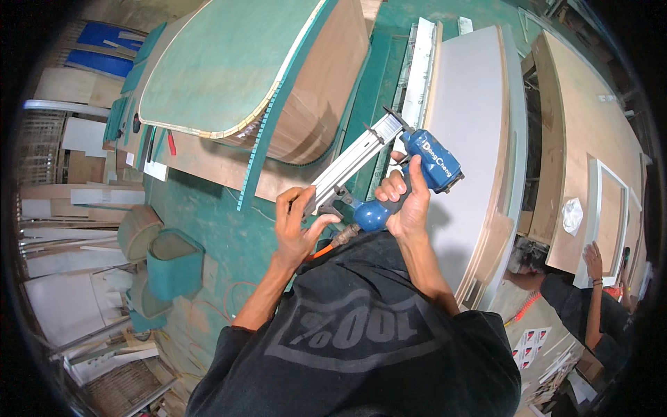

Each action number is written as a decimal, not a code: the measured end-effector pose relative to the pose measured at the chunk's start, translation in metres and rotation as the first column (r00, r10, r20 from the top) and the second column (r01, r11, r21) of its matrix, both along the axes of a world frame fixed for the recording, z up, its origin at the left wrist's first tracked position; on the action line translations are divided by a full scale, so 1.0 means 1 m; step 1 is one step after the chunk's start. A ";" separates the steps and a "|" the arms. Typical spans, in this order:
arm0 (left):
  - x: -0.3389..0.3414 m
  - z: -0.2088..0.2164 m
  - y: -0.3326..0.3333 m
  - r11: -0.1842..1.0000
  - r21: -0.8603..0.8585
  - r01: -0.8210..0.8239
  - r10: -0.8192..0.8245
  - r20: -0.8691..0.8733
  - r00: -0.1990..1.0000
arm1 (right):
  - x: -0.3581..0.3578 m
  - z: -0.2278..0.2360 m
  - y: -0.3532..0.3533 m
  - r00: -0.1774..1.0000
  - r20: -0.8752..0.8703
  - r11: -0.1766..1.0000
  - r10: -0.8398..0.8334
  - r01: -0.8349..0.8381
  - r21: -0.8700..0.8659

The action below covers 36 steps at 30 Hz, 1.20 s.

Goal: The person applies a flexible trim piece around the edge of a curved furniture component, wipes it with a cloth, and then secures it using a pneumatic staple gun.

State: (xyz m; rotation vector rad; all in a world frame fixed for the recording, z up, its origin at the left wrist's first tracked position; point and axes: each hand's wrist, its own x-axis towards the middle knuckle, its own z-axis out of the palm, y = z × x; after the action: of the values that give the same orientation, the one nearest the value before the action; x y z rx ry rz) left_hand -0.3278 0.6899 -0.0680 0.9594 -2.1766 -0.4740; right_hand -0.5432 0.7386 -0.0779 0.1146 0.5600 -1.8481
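A blue pneumatic nail gun [432, 161] with a long silver magazine is held up in front of my body. My right hand [405, 198] is wrapped round its blue handle, the thumb pointing up along the body. With my left hand [297, 221] I grip the tail end of the magazine, thumb and fingers on either side of it. An orange air hose [320, 251] joins the handle's base at a metal coupling [344, 235]. Whether nails sit in the magazine I cannot make out.
Ahead stands a large curved wooden piece [233, 66] with a green top. Pale panels [469, 111] are stacked to the right. At far right a co-worker's hand [593, 260] touches a white frame [599, 208]. Curved green offcuts [174, 267] and boards lie at left.
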 end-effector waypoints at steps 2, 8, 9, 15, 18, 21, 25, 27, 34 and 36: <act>0.001 0.010 -0.003 0.993 0.110 0.041 -0.043 0.011 0.999 | 0.000 0.000 0.002 1.000 0.004 0.999 0.002 -0.002 0.035; -0.007 0.004 -0.014 0.611 0.775 0.162 0.465 -0.517 0.719 | -0.007 0.002 0.008 0.999 -0.013 0.997 0.047 -0.046 0.063; -0.010 0.011 -0.018 0.555 0.812 0.183 0.520 -0.510 0.686 | -0.008 0.004 0.009 0.999 -0.011 0.996 0.050 -0.049 0.072; -0.044 0.009 -0.048 0.587 0.745 0.317 0.555 -0.655 0.512 | 0.010 0.021 0.014 0.993 -0.028 0.992 0.118 -0.116 0.046; -0.052 0.024 -0.046 0.612 0.673 0.416 0.447 -0.728 0.519 | -0.009 0.027 0.008 0.991 -0.013 0.991 0.134 -0.135 -0.022; -0.056 0.023 -0.042 0.727 0.658 0.194 0.413 -0.646 0.642 | -0.021 0.028 0.003 0.990 -0.049 0.990 0.131 -0.133 -0.049; -0.037 0.054 -0.045 0.914 -0.344 -0.213 0.208 -0.053 0.977 | -0.024 0.025 -0.002 0.968 -0.219 0.992 0.125 -0.120 0.034; -0.057 0.086 -0.062 0.811 -0.517 -0.274 0.373 0.096 0.923 | -0.016 0.031 -0.009 0.923 -0.334 0.981 0.188 -0.158 0.115; -0.040 0.068 -0.118 0.714 -0.679 -0.173 0.425 0.223 0.877 | 0.017 0.024 -0.040 0.703 -0.658 0.958 0.270 -0.265 0.109; -0.036 0.064 -0.126 0.706 -0.695 -0.135 0.383 0.215 0.898 | 0.020 0.021 -0.045 0.696 -0.661 0.954 0.280 -0.278 0.112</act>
State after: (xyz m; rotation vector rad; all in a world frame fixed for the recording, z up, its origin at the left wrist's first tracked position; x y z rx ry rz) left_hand -0.3643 0.5640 -0.0035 0.9503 -2.1866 0.6483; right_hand -0.5233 0.6933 -0.0569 -0.6444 1.0202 -1.5474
